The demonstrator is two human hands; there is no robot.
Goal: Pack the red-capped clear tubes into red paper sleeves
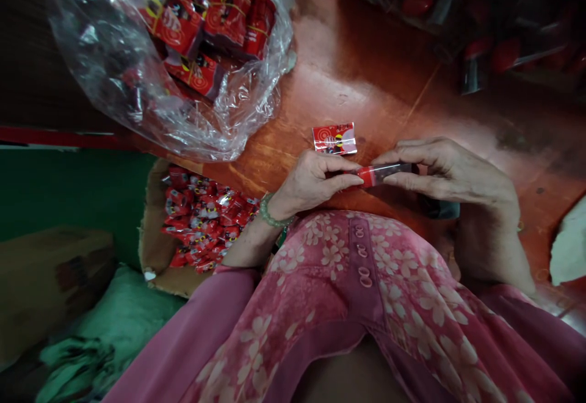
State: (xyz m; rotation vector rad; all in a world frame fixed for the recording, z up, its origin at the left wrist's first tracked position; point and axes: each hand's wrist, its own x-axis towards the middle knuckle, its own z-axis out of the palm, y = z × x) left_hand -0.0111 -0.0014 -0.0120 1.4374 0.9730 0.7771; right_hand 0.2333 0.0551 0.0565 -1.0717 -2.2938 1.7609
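A small clear tube with a red end [376,174] lies sideways between my two hands, just above the reddish-brown table [339,91]. My left hand [318,178], with a green bead bracelet [273,210] at the wrist, pinches the tube's red end between thumb and fingers. Thumb and fingers of my right hand [442,170] grip its clear, dark-looking end. Just beyond my left hand, a flat red printed wrapper [334,138] rests on the table. A dark object [439,208] sits below my right hand, partly hidden by it.
An open clear plastic bag [238,128] holds banded bundles of red wrappers [176,27] at the upper left. Several red-wrapped pieces [210,220] fill a cardboard box [153,232] at the lower left. Red-capped clear tubes [476,64] lie in shadow at the upper right.
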